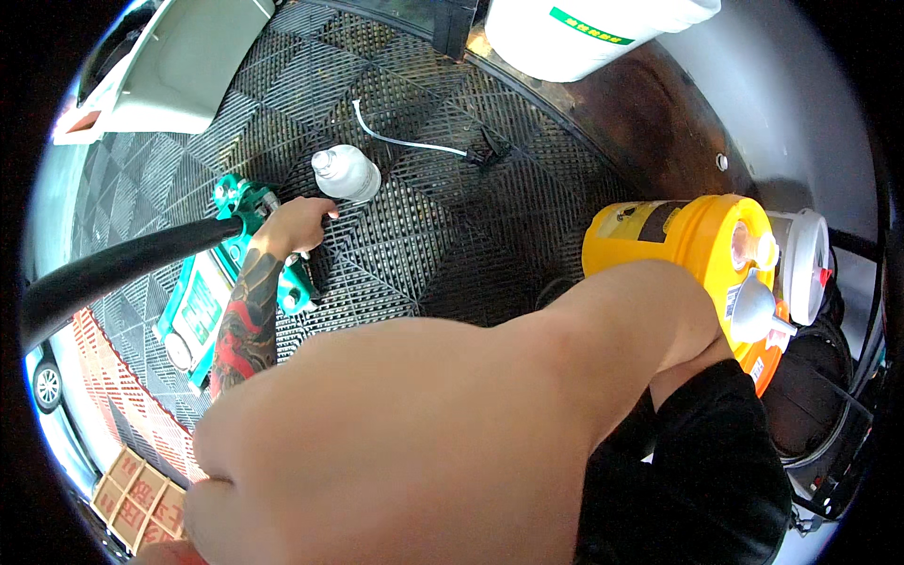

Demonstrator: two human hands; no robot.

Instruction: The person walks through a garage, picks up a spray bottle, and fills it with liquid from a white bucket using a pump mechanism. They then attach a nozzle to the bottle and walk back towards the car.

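Observation:
My left hand (295,222), at the end of a tattooed forearm, is at the head of a green floor jack (201,304). Its thumb points right, and the other fingers are partly hidden, so their grip is unclear. From the jack's socket a thick black handle (134,265) runs to the left. A translucent plastic bottle (353,176) with a narrow neck lies or leans on the floor just beyond my fingertips, apart from them. Farther off lies a black pump head (487,148) with a thin white dip tube (409,143). My right hand is out of view.
Bare skin close to the camera covers the lower middle. A yellow bucket (628,233) with a white funnel (752,307) stands at right, beside a white bucket (805,265). Another white bucket (565,42) is at the top. Black grating (438,233) covers the floor; a pale panel (191,70) stands upper left.

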